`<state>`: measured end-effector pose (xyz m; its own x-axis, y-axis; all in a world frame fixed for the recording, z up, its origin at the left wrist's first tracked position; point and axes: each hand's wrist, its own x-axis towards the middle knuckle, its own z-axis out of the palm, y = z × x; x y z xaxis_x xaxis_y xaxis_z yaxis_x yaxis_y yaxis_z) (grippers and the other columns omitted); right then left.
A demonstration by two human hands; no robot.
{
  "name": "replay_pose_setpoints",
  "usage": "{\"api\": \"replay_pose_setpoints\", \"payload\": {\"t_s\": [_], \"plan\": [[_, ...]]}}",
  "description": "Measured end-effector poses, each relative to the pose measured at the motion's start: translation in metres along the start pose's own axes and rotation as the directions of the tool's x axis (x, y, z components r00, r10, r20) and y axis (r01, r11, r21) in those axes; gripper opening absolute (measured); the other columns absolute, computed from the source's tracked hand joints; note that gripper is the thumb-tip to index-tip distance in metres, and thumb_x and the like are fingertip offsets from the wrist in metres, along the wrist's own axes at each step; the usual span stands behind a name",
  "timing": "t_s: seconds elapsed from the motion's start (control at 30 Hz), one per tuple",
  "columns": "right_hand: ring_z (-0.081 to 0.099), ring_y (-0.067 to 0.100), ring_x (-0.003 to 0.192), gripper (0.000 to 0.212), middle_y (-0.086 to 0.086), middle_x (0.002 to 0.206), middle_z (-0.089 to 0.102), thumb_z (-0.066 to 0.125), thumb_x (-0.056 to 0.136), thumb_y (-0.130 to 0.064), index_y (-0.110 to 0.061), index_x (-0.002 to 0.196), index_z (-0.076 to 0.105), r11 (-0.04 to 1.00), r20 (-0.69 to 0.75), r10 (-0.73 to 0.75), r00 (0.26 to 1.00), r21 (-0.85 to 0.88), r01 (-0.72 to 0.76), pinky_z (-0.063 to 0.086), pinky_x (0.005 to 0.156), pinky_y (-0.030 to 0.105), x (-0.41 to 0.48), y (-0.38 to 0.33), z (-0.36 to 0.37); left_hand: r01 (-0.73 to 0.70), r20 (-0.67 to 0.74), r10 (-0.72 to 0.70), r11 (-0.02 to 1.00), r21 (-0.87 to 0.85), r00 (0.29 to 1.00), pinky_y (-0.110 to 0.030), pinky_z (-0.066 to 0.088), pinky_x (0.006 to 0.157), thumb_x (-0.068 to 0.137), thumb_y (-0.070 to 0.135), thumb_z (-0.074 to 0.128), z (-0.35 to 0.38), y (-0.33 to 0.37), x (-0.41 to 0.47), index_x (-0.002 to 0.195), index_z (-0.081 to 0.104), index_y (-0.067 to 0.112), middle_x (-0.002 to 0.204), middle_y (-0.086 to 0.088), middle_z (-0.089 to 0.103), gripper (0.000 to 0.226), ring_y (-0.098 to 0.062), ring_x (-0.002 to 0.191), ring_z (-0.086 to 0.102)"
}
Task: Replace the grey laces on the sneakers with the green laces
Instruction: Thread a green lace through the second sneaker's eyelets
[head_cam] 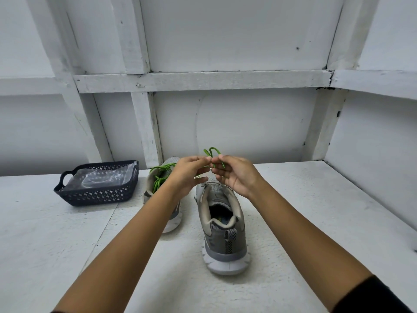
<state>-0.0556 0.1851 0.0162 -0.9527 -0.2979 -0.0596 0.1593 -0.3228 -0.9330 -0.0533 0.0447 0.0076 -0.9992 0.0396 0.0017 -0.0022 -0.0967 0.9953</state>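
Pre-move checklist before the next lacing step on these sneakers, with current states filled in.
1. Left hand and right hand both pinch the green lace: ok.
2. Near sneaker upright on the table: ok.
3. Lace threaded through the near sneaker's eyelets: cannot tell, the hands hide them.
4. Far sneaker carries a second green lace: ok.
5. Basket apart from the sneakers: ok.
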Motion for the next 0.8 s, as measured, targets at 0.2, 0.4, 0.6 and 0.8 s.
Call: {"api": "replay_pose_setpoints", "payload": {"t_s": [0.2, 0.4, 0.6, 0.8], "plan": [[0.053, 0.009, 0.060, 0.025, -0.001, 0.066, 0.057, 0.048, 0.098, -0.019, -0.011, 0.083, 0.066, 0.989, -0.111, -0.063, 0.992, -0.142, 0.047, 0.044, 0.053, 0.020, 0.003, 0.005, -0.013, -0.048, -0.178, 0.071, 0.990, 0.129, 0.981, -0.021, 0.042, 0.056, 0.097, 0.019, 0.050, -0.003, -0.009, 0.006, 0.081, 0.056, 0.012, 0.076, 0.000, 0.056, 0.019, -0.008, 0.068, 0.054], [0.043, 0.011, 0.053, 0.019, 0.003, 0.060, 0.048, 0.059, 0.091, -0.012, 0.004, 0.097, 0.068, 0.967, -0.429, -0.130, 0.894, -0.256, 0.018, 0.041, 0.052, 0.020, 0.024, 0.039, -0.035, -0.009, -0.385, 0.099, 0.973, 0.230, 0.918, -0.029, 0.046, 0.067, 0.093, 0.007, 0.053, 0.002, -0.033, 0.012, 0.075, 0.050, 0.011, 0.070, -0.002, 0.054, 0.018, -0.013, 0.064, 0.050], [0.042, -0.002, 0.029, 0.023, 0.005, 0.057, 0.052, 0.055, 0.094, -0.012, -0.001, 0.074, 0.060, 0.946, -0.524, -0.182, 0.832, -0.324, 0.003, 0.036, 0.039, 0.009, 0.026, 0.061, -0.034, 0.024, -0.486, 0.060, 0.986, 0.164, 0.872, -0.030, 0.041, 0.069, 0.088, 0.005, 0.053, 0.014, -0.054, 0.014, 0.098, 0.056, 0.002, 0.084, -0.010, 0.057, 0.011, -0.020, 0.076, 0.051], [0.051, 0.008, 0.046, 0.008, 0.003, 0.062, 0.057, 0.060, 0.090, -0.010, -0.006, 0.097, 0.057, 0.982, -0.568, -0.137, 0.811, -0.183, 0.038, 0.044, 0.045, 0.014, 0.017, 0.062, -0.034, 0.021, -0.514, -0.013, 1.000, 0.010, 0.858, -0.028, 0.042, 0.064, 0.088, 0.007, 0.054, 0.019, -0.063, 0.007, 0.094, 0.054, 0.008, 0.078, -0.007, 0.057, 0.006, -0.017, 0.062, 0.049]]}}
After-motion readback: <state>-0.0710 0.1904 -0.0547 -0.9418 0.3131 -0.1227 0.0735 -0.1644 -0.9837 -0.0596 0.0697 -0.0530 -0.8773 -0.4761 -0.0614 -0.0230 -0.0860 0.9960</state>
